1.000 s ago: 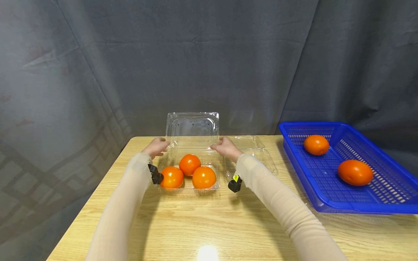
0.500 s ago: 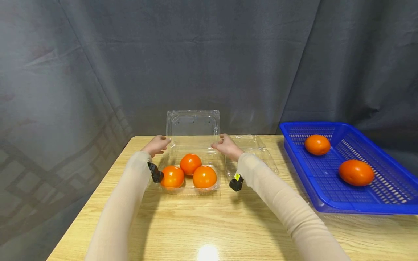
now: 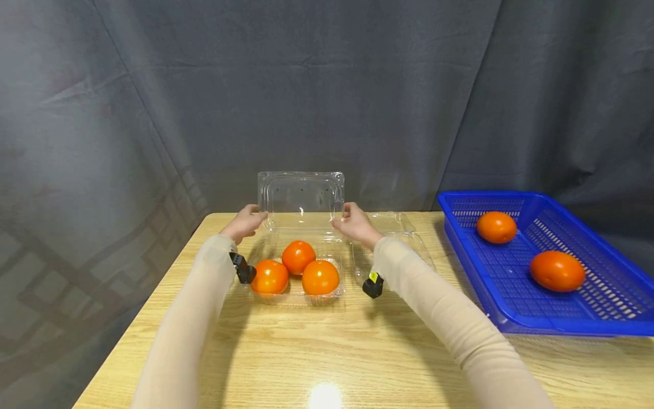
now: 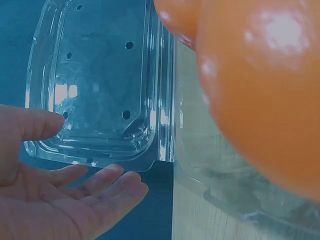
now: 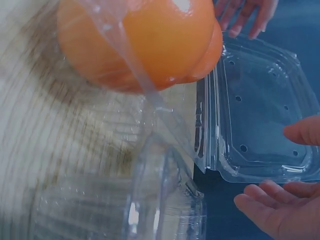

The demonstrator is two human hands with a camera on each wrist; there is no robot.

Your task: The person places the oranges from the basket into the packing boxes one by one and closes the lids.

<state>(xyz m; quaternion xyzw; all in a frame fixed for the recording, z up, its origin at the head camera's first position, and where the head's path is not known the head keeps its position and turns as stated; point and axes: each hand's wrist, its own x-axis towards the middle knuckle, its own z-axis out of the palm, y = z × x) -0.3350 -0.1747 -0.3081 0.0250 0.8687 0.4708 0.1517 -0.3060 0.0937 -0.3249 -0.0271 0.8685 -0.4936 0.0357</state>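
Note:
A clear plastic clamshell box [image 3: 301, 300] stands on the table with its hinged lid [image 3: 301, 196] raised at the back. Three glossy orange, tomato-like fruits [image 3: 320, 277] lie in its base. My left hand [image 3: 244, 222] is at the lid's left edge. In the left wrist view its thumb [image 4: 42, 125] overlaps the lid, and the loosely extended fingers [image 4: 112, 192] lie along the edge. My right hand [image 3: 356, 225] is at the opposite edge; in the right wrist view its thumb [image 5: 305, 131] overlaps the lid and its fingers [image 5: 270, 205] lie just outside it. Neither hand is closed tightly.
A second clear clamshell box [image 3: 419, 250] stands open to the right, partly behind my right forearm. Further right is a blue plastic basket [image 3: 490, 284] with two orange fruits [image 3: 556, 271]. A grey curtain [image 3: 327, 102] hangs behind the wooden table [image 3: 286, 352].
Both hands have moved slightly up along the lid's sides, and its top edge stands a little higher. The fruits and the basket keep their places.

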